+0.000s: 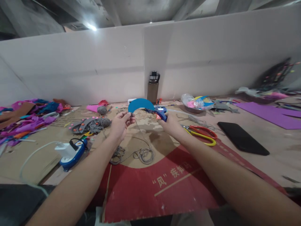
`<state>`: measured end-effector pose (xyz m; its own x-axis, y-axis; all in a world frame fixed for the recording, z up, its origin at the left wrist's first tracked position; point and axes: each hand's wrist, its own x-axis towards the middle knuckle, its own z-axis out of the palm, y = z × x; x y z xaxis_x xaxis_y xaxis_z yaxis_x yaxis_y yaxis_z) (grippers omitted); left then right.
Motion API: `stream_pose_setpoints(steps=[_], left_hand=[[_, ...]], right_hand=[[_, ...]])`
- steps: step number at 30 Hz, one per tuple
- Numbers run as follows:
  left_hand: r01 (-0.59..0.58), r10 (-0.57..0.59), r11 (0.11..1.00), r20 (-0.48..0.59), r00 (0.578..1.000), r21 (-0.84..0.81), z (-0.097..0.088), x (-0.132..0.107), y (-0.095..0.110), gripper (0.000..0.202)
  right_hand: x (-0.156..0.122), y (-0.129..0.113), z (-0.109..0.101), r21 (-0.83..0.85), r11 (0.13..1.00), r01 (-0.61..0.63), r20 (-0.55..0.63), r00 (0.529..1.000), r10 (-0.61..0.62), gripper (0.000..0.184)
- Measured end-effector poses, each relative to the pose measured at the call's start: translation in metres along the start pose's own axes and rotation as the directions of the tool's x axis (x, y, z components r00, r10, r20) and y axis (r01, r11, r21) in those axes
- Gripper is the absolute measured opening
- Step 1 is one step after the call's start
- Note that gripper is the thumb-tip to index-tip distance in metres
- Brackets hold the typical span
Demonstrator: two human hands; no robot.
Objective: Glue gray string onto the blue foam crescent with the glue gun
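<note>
My left hand (122, 124) pinches the left end of a blue arc-shaped piece (141, 103), which looks like craft foam or card. From those fingers a strand of grey yarn (144, 155) runs down to loose coils on the cardboard. In my right hand (170, 121) is a blue glue gun (162, 113), its fingers wrapped round the handle. The gun's front end points left, close to the right end of the arc; whether they touch I cannot tell. My right-hand fingers are partly hidden behind the wrist.
Red-printed cardboard (183, 185) lies under my hands. Scissors (202, 135) and a black phone (243, 138) lie right. A blue power strip (74, 157) with a white plug, yarn-wrapped pieces (88, 125) and colourful scraps (35, 119) are left. A bottle (153, 89) and a bowl (196, 109) stand behind.
</note>
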<state>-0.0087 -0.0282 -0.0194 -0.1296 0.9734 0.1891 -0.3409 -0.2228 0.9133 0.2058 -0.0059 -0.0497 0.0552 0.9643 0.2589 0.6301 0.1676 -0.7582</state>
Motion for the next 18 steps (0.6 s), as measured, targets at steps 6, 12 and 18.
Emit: stream_pose_setpoints(steps=[6, 12, 18], left_hand=[[0.022, -0.023, 0.999, -0.046, 0.999, -0.027, 0.001, 0.0, 0.001, 0.005], [0.018, -0.02, 0.999, -0.053, 0.998, -0.031, 0.0, 0.0, 0.001, 0.005], [0.021, -0.02, 1.0, -0.043, 0.999, 0.022, -0.003, 0.0, -0.001, 0.008]], right_hand=[[0.002, -0.004, -0.006, 0.467, 0.875, -0.13, -0.054, 0.983, 0.175, 0.024], [0.003, -0.009, -0.013, 0.622, 0.779, -0.081, -0.13, 0.97, 0.205, 0.025], [-0.003, -0.021, -0.022, 0.706, 0.707, 0.046, -0.198, 0.971, 0.134, 0.035]])
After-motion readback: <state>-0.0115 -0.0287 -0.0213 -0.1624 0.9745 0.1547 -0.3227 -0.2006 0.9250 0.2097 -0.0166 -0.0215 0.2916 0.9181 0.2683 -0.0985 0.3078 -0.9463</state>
